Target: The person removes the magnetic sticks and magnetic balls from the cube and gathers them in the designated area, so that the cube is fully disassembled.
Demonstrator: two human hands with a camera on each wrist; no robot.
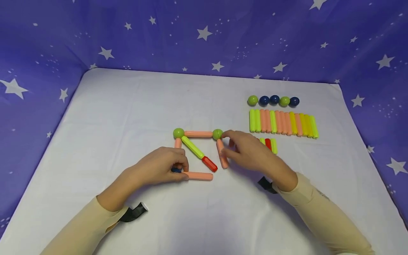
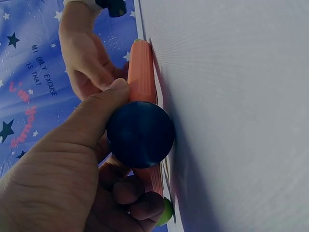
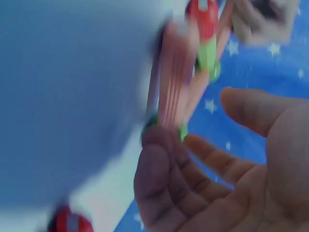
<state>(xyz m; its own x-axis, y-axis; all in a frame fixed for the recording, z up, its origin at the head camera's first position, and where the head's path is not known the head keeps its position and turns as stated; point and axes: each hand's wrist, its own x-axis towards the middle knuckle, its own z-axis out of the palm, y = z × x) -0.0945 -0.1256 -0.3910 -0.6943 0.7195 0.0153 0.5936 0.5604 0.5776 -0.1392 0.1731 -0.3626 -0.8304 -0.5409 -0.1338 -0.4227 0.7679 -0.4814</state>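
My left hand (image 1: pixel 159 164) pinches a pink stick (image 1: pixel 200 176) at its left end, beside a navy ball (image 2: pixel 140 135) that joins it to another pink stick (image 1: pixel 177 142). In the left wrist view the thumb lies on the stick and the other fingers curl below. A green ball (image 1: pixel 179 133) and a top pink stick (image 1: pixel 199 134) lead to a second green ball (image 1: pixel 217 134). There my right hand (image 1: pixel 247 150) has its fingertips near the ball and a slanting pink stick (image 1: pixel 221 153), thumb apart from the fingers. A lime stick (image 1: pixel 192 147) with a red end (image 1: pixel 209 164) runs diagonally inside.
Several green and navy balls (image 1: pixel 274 99) line up at the back right. Below them is a row of pink, lime and yellow sticks (image 1: pixel 283 122). Short lime and red pieces (image 1: pixel 268 144) lie partly behind the right hand. A purple starry cloth (image 1: pixel 178 39) surrounds the white table (image 1: pixel 127 102).
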